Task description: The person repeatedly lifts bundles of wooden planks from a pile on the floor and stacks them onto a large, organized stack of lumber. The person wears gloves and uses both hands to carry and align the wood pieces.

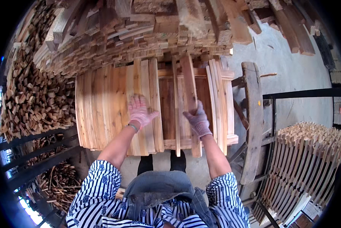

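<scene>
In front of me lies a broad layer of pale wooden boards [105, 106] set side by side, running away from me. My left hand [141, 111], in a light knitted glove, rests flat on these boards with its fingers stretched and thumb out. A gloved right hand [198, 121] of mine grips a long wooden slat [188, 78] by its edges; the slat is tilted on its side. Just left of it stands another narrow slat [176, 110]. Between the boards and these slats a gap shows darker wood [166, 102] underneath. More narrow slats [217, 102] lie at the right end.
A high pile of rough timber [159, 30] rises beyond the boards. Cut sticks [37, 95] are stacked at the left. To the right stands a worn wooden trestle [252, 121], with a black metal bar [303, 93] and a stack of slats [307, 159] past it.
</scene>
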`<control>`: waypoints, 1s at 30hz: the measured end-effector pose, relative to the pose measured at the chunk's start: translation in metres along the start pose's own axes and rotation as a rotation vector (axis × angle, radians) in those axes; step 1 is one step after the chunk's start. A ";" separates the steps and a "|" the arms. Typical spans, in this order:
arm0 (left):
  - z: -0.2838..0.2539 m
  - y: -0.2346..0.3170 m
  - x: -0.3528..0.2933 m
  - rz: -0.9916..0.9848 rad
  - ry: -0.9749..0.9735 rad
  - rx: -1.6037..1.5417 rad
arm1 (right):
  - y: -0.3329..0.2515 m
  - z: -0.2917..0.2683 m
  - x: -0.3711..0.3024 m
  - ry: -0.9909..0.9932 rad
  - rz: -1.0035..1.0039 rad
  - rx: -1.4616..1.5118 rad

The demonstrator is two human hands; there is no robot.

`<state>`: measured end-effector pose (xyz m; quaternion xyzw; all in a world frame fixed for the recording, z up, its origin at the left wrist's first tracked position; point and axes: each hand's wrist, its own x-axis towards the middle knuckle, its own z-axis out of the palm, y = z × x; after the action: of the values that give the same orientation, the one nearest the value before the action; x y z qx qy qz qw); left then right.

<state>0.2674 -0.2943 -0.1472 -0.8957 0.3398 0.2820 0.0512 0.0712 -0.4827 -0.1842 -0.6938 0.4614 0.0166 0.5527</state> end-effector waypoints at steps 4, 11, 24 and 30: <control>0.031 -0.046 -0.001 0.048 -0.021 0.095 | -0.038 0.003 -0.021 0.000 0.011 0.019; 0.002 -0.034 0.004 0.057 -0.196 0.129 | -0.024 0.068 0.005 -0.026 0.021 0.002; -0.006 -0.035 -0.001 0.095 -0.264 0.142 | -0.034 0.148 -0.021 0.200 -0.476 -0.773; 0.000 -0.039 0.008 0.087 -0.213 0.155 | -0.042 0.076 -0.014 0.064 0.011 -0.169</control>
<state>0.2969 -0.2691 -0.1558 -0.8383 0.3920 0.3505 0.1440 0.1283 -0.4162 -0.1750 -0.7356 0.4796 0.0366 0.4770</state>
